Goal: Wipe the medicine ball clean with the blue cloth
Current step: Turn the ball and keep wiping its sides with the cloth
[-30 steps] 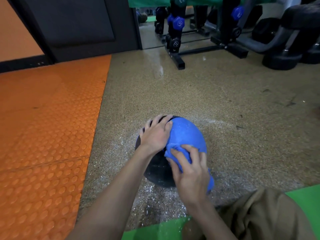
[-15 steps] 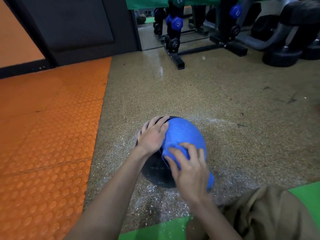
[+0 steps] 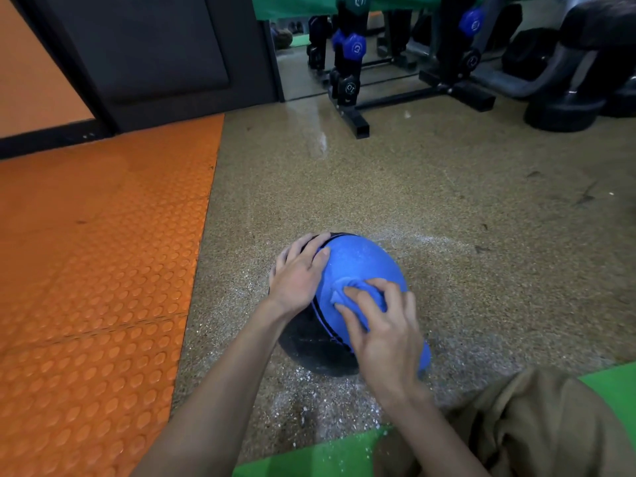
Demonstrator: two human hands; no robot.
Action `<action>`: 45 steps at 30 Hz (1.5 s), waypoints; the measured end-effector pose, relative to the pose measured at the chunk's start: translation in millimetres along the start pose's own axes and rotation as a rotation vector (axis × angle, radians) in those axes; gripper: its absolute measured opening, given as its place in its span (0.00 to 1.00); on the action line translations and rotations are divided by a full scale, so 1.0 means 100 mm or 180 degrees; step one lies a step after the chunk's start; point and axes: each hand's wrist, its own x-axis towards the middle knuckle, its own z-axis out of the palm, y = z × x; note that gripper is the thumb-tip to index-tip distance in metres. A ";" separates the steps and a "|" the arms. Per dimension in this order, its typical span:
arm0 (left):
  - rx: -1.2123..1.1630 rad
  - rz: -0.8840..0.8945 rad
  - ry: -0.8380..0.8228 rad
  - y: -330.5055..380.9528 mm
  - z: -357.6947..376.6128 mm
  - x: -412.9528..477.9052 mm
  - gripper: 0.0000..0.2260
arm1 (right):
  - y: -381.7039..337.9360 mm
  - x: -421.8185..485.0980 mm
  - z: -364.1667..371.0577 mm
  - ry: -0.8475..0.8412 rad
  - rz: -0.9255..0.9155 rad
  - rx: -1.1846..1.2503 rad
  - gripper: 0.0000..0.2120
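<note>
Speckled tan gym floor [image 3: 447,201] runs between an orange studded mat [image 3: 96,253] on the left and a green mat [image 3: 309,459] at the near edge. White flecks ring the medicine ball [image 3: 358,263] sitting on it. The ball is round, black on the left and blue on the right, its seam running near to far. My left hand [image 3: 297,273] lies on its upper left, fingers straight. My right hand [image 3: 385,332] clutches the blue cloth [image 3: 344,290] with curled fingers against the blue panel. The cloth is mostly hidden beneath them.

L hand [image 3: 297,275] on ball [image 3: 358,259]; R hand [image 3: 385,339] grips cloth [image 3: 341,291]
</note>
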 end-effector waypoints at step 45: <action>0.0143 0.0001 0.0189 0.02 0.03 -0.07 0.17 | 0.30 0.16 -0.07 -0.0185 0.1108 0.0772 0.12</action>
